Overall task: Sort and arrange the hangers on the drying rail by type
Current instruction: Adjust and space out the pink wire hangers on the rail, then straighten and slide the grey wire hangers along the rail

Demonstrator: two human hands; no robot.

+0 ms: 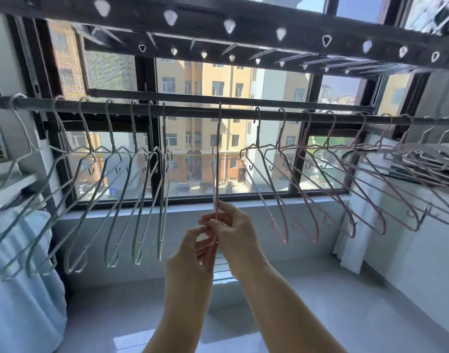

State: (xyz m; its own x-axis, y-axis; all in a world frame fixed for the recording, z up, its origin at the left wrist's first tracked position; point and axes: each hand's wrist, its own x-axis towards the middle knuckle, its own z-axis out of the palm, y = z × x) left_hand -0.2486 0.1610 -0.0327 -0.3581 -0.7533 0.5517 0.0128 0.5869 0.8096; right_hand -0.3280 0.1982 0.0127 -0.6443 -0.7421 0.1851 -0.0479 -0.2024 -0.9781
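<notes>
Sorting nearly complete, by appearance: along the drying rail (192,110), pale grey-green hangers (111,138) hang grouped left of the hands and pink hangers (285,230) right of them. One edge-on hanger (216,174), probably pink, hangs alone between the groups, its lower end pinched by the left hand (192,253) and right hand (233,233). Beyond the hands is a large window (145,72); below them are a white sill (269,207) and a glossy tiled floor (320,301).

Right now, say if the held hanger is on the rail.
On: the hanger hooks over the rail; left hand and right hand pinch its bottom.
</notes>
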